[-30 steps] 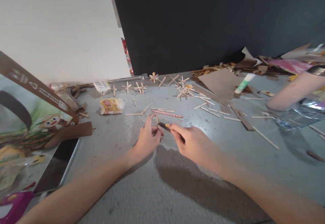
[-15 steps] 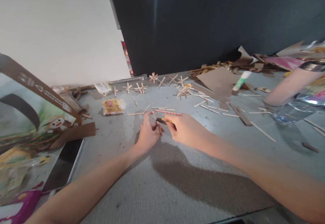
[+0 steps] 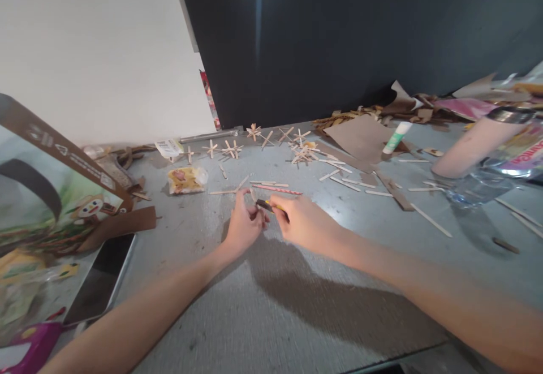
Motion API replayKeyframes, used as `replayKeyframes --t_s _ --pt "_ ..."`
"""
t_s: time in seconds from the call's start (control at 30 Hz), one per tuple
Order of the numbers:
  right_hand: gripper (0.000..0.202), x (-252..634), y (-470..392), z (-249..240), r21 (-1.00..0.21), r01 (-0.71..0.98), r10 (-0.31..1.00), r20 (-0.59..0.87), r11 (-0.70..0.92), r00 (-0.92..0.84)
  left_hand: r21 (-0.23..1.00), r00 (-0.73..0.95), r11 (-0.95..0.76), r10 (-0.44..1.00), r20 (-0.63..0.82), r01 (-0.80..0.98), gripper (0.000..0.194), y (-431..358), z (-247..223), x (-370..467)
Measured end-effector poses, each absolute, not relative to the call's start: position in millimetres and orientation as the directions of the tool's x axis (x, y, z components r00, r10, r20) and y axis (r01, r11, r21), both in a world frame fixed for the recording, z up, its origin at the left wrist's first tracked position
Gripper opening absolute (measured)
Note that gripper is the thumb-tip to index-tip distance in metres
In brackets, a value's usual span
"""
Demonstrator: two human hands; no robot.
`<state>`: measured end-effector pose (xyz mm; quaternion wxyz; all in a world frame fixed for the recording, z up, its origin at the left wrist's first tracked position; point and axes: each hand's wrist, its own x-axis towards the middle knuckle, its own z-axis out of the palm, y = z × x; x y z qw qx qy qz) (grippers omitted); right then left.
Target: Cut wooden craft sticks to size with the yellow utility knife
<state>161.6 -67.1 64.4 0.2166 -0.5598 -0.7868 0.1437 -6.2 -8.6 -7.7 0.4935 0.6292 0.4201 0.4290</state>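
my left grip is closed on a thin wooden stick, which points up from my fingertips near the middle of the desk. my right grip is wrapped around a slim dark-and-yellow tool, its dark end right at the stick; whether they touch is too small to tell. just beyond my hands lie a red-and-white striped rod and a few flat, pale sticks, the nearest things in the way. farther back stand spiky crossed-stick shapes, with a shiny wrapped packet before them on the left. to the right, a green-and-white glue stick leans by stiff brown cardboard, and a smooth pink tumbler tilts beside a crinkly clear bottle. on my left, a glossy phone lies flat below a printed box.
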Motion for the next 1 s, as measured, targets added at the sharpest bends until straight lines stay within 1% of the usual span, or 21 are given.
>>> replayKeyframes --t_s 0.07,0.17,0.23,0.3,0.4,0.47,0.57,0.77,0.87,0.93,1.0 --pt "0.014 166 -60 76 -0.489 0.807 0.944 0.163 0.33 -0.287 0.98 0.281 -0.165 0.951 0.129 0.109 0.052 -9 -8 -6" --pt "0.014 172 -46 95 -0.515 0.804 0.949 0.068 0.297 -0.307 0.98 0.29 -0.168 0.948 0.13 0.109 0.051 -9 -7 -6" --pt "0.014 172 -42 99 -0.529 0.799 0.948 0.034 0.286 -0.317 0.98 0.289 -0.168 0.948 0.132 0.104 0.053 -8 -7 -7" --pt "0.013 169 -44 93 -0.537 0.793 0.951 0.063 0.288 -0.302 0.983 0.281 -0.157 0.951 0.125 0.093 0.054 -7 -8 -8" --pt "0.013 164 -56 71 -0.536 0.785 0.95 0.163 0.312 -0.266 0.987 0.275 -0.138 0.955 0.112 0.077 0.054 -6 -10 -7" --pt "0.015 162 -63 60 -0.526 0.783 0.943 0.204 0.332 -0.263 0.986 0.284 -0.146 0.951 0.119 0.075 0.055 -6 -11 -7" --pt "0.015 163 -66 61 -0.527 0.783 0.944 0.201 0.33 -0.263 0.982 0.305 -0.171 0.942 0.139 0.079 0.055 -6 -13 -7" --pt "0.012 171 -48 85 -0.563 0.78 0.958 0.092 0.274 -0.27 0.986 0.301 -0.14 0.948 0.106 0.095 0.055 -6 -11 -7" --pt "0.011 171 -50 77 -0.591 0.754 0.956 0.136 0.289 -0.259 0.986 0.291 -0.136 0.951 0.103 0.094 0.057 -6 -12 -7" --pt "0.012 170 -55 66 -0.594 0.742 0.95 0.193 0.312 -0.245 0.984 0.293 -0.147 0.95 0.112 0.1 0.058 -6 -13 -7" --pt "0.013 168 -61 59 -0.588 0.742 0.947 0.218 0.322 -0.238 0.982 0.303 -0.161 0.945 0.123 0.102 0.059 -6 -14 -7"
